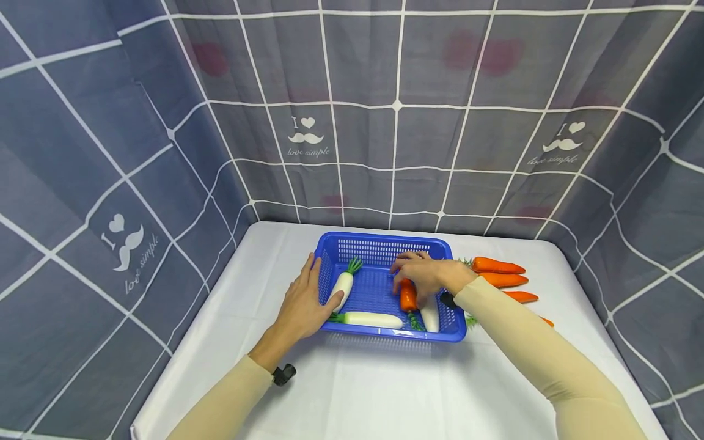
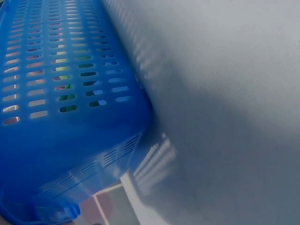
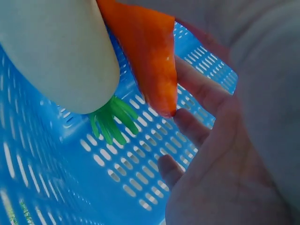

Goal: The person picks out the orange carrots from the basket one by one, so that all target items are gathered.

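Note:
A blue plastic basket (image 1: 385, 333) with slotted walls stands on the table. My left hand (image 1: 302, 302) holds its left side, thumb over the rim and fingers stretched along the outside. Inside the basket, my right hand (image 1: 420, 275) grips an orange carrot (image 1: 408, 298), whose leafy end points toward me; the right wrist view shows fingers against the carrot (image 3: 152, 61). A white radish (image 1: 431, 316) lies beside it, partly under the hand. Another white radish (image 1: 374, 319) lies along the front wall, and a third radish (image 1: 343, 287) with green leaves slants at the left.
Several carrots (image 1: 497, 266) lie on the white tablecloth (image 1: 352, 391) right of the basket, partly behind my right forearm. Grey checked cloth (image 1: 363, 134) hangs behind the table and along both sides.

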`<state>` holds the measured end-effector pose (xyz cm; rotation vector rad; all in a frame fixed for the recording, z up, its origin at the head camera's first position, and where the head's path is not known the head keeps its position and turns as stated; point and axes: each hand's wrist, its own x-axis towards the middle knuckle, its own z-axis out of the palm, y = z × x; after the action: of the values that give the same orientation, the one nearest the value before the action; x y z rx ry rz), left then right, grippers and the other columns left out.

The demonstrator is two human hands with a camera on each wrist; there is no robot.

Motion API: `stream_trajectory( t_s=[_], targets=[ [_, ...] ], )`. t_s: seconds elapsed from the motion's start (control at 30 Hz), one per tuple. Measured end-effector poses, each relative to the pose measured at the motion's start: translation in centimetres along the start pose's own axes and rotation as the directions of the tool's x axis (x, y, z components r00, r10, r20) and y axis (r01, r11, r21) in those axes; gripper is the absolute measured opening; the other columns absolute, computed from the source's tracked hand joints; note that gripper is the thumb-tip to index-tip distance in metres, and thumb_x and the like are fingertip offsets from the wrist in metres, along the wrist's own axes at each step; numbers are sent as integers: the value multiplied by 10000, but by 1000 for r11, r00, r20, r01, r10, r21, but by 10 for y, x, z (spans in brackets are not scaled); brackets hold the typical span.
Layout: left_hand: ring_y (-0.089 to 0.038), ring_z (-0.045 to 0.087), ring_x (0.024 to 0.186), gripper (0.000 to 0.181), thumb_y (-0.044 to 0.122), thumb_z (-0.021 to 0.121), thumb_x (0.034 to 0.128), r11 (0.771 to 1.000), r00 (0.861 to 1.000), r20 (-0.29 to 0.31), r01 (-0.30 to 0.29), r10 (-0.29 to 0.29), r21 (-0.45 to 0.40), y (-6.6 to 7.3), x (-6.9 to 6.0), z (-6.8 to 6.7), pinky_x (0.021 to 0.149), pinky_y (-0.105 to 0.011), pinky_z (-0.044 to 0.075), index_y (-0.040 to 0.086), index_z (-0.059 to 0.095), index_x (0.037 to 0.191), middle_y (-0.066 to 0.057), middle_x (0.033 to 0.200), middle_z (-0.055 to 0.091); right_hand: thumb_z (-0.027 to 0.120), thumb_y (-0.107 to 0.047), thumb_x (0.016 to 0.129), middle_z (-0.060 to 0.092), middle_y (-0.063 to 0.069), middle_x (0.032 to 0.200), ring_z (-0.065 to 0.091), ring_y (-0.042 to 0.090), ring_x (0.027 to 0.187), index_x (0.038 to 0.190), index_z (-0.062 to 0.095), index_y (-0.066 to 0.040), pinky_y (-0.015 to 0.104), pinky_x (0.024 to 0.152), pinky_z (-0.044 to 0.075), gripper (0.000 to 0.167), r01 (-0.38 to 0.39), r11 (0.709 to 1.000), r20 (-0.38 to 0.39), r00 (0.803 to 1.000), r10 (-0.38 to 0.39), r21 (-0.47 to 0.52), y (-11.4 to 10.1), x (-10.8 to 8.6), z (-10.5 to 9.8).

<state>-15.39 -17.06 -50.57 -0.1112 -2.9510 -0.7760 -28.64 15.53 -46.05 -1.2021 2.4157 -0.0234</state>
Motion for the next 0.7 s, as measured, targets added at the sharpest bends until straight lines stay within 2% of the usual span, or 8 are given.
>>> stream_trajectory(
  t_s=[0.27, 0.4, 0.57, 0.63, 0.7],
  targets=[
    [-562, 382, 1736, 1085, 639, 661, 1113, 1000, 1000, -5, -1, 1, 6, 2, 0, 0, 1397, -788, 323, 29, 172, 1866, -190, 1980, 90, 1050, -209, 855, 620, 55, 1689, 253, 510, 1761, 1212, 899, -371, 864, 1402, 118, 420, 14, 1000, 1, 1000, -14, -17, 1, 3, 0],
    [-557, 373, 1742, 1092, 659, 644, 1113, 1000, 1000, 2, 1, -1, 8, 2, 1, -2, 1403, -782, 319, 32, 164, 1868, -193, 1980, 88, 1067, -246, 840, 695, 4, 1614, 337, 448, 1740, 1172, 890, -368, 845, 1412, 115, 395, 17, 1000, -8, 1000, -17, -27, 0, 4, 0],
    [-558, 374, 1741, 1091, 666, 631, 1114, 1000, 1000, 7, 5, -5, 16, 2, 1, -2, 1398, -784, 326, 24, 167, 1865, -208, 1975, 100, 1084, -287, 830, 818, -99, 1277, 638, 278, 1437, 1139, 854, -362, 826, 1416, 147, 392, 12, 1000, 0, 1000, -12, -3, 0, 4, -1],
    [-556, 370, 1744, 1094, 665, 637, 1112, 1000, 1000, 7, 6, -6, 15, 2, 0, -2, 1399, -782, 327, 24, 169, 1865, -209, 1974, 106, 1084, -289, 832, 807, -136, 1157, 687, 214, 1292, 1125, 845, -358, 833, 1413, 152, 384, 11, 1000, 4, 1000, -11, 17, 0, 3, -2],
    [-550, 364, 1750, 1096, 663, 641, 1110, 1000, 1000, 10, 9, -9, 14, 2, 0, -2, 1403, -776, 324, 28, 166, 1867, -202, 1977, 98, 1083, -289, 837, 796, -152, 1118, 707, 176, 1231, 1110, 841, -352, 836, 1414, 151, 369, 9, 999, 3, 1000, -9, 34, 0, 3, -3]
  ],
)
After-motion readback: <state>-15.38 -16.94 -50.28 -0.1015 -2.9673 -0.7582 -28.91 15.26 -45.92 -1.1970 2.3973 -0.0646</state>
